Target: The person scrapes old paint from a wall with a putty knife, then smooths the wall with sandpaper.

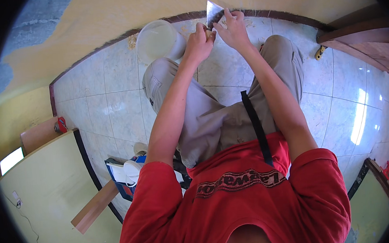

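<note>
Steel blade: a wide metal scraper (pixel 213 10), held up against the base of the yellow wall (pixel 150 7) where it meets the dark skirting (pixel 281 14).
Left hand (pixel 199 42): fist clamped around the scraper's lower end.
Right hand (pixel 232 28): fingers pinched on the blade's edge, touching the left hand.
Beside the hands: a translucent plastic bucket (pixel 157 40) on the pale tiled floor (pixel 112 104), just left of the left hand.
Below: knees in grey shorts (pixel 212 120), red shirt.

- Bright, even daylight fills the scene; colours look clean.
- White glare streaks lie on the glossy pale marble floor tiles (pixel 359 119) at right.
- Shadows are soft and faint.
- Fisheye bends straight edges near the black rim.
- Focus is fairly sharp throughout.
</note>
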`<act>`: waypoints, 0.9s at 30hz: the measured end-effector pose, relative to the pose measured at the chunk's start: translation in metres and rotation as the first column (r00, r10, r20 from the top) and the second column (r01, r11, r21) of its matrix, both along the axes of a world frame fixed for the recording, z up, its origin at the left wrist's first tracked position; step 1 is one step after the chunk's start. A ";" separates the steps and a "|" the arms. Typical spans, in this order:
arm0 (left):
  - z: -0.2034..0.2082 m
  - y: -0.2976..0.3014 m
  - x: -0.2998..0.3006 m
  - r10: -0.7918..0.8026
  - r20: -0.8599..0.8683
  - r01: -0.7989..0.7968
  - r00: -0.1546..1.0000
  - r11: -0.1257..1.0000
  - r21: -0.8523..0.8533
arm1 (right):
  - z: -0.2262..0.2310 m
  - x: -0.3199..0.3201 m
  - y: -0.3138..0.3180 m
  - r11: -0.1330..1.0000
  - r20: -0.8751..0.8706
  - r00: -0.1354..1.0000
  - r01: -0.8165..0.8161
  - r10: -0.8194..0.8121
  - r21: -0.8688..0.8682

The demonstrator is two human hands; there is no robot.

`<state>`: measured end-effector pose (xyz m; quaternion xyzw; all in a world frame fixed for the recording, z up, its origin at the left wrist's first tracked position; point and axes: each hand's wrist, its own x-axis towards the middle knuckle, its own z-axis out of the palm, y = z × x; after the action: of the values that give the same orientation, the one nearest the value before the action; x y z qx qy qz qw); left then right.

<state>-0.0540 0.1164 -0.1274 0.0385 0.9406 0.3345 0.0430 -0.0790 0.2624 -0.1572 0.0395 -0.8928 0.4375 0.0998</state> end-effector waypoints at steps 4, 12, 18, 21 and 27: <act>-0.001 -0.002 0.003 -0.068 -0.037 0.064 0.997 0.995 -0.081 | 0.014 0.001 -0.003 0.989 -0.039 0.996 -0.077 0.083 0.129; -0.011 0.003 -0.001 -0.018 -0.041 0.013 0.999 0.992 -0.128 | -0.012 -0.013 0.014 0.994 0.140 0.986 0.084 -0.092 0.063; -0.012 -0.004 -0.002 -0.037 0.004 0.037 0.999 0.978 -0.204 | -0.022 -0.026 0.039 0.998 0.306 0.951 -0.056 0.054 0.000; -0.005 0.000 -0.005 0.013 -0.103 -0.021 0.995 0.997 -0.076 | -0.022 -0.027 0.042 0.995 0.125 0.987 -0.097 0.097 -0.012; 0.006 0.012 -0.020 0.050 -0.263 -0.034 0.963 0.997 0.065 | -0.031 -0.031 0.042 0.999 0.248 0.967 -0.049 0.051 -0.014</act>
<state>-0.0739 0.1285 -0.1211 0.0642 0.9282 0.3551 -0.0913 -0.1098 0.3044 -0.1879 0.0066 -0.8953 0.4448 -0.0238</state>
